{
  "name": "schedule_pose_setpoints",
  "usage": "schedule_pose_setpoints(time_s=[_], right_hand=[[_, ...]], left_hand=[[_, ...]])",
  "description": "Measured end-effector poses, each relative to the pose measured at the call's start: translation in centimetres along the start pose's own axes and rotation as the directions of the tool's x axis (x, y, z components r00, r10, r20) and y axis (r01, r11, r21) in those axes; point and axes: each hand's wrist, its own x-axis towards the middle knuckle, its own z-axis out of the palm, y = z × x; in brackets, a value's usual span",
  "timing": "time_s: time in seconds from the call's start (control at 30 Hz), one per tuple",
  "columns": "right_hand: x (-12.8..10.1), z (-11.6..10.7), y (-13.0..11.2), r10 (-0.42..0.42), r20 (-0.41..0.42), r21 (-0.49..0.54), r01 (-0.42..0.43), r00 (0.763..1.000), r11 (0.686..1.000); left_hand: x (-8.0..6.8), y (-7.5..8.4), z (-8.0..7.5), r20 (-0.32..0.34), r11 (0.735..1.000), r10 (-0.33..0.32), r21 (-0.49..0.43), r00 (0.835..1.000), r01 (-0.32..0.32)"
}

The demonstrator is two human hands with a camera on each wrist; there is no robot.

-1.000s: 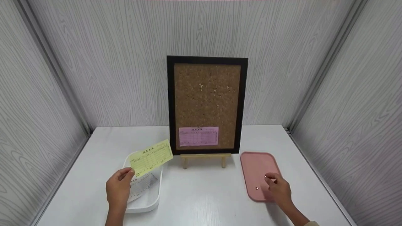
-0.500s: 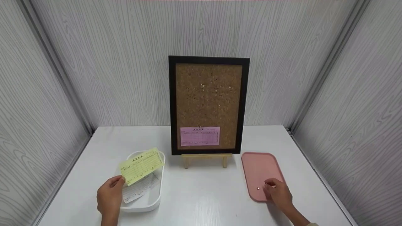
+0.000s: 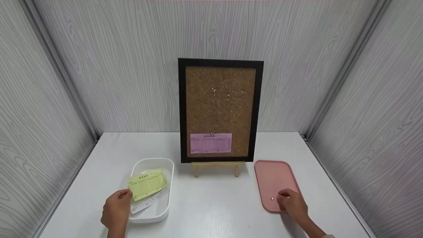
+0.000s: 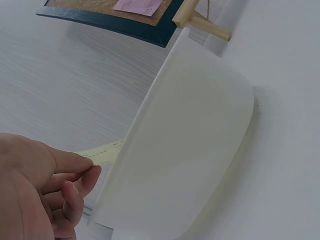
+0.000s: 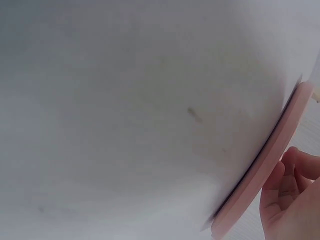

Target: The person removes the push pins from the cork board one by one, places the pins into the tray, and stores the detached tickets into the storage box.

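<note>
In the head view my left hand (image 3: 115, 209) pinches a yellow printed slip (image 3: 148, 185) by its lower left corner. The slip hangs over a white plastic bin (image 3: 171, 188), above a white printed slip (image 3: 145, 204) inside it. My right hand (image 3: 293, 202) is over a pink tray (image 3: 272, 175), thumb and forefinger pinched together on a tiny pushpin that the fingertips mostly hide. One more silver pushpin (image 3: 272, 198) lies on the tray beside the fingertips. In the left wrist view the bin's wall hides most of the yellow slip (image 4: 107, 152).
A black-framed corkboard (image 3: 218, 99) stands on a small wooden easel (image 3: 217, 164) at the back centre. A pink slip (image 3: 211, 143) is pinned low on it by one pushpin (image 3: 211, 133). White wood-grain panels (image 3: 132, 66) enclose the table (image 3: 211, 205) on three sides.
My left hand has moved down and left, lowering the yellow slip from beside the corkboard to over the bin. The right hand has shifted slightly toward the tray's near end.
</note>
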Motion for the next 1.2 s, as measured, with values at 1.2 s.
schedule_pose_setpoints(time_s=[1.2], right_hand=[[0.3, 1.4, -8.2, -0.206, -0.176, 0.092, 0.224, 0.963, 0.970]], left_hand=[[-2.0, 8.6, 8.8, -0.103, 0.882, 0.458, -0.070, 0.883, -0.466]])
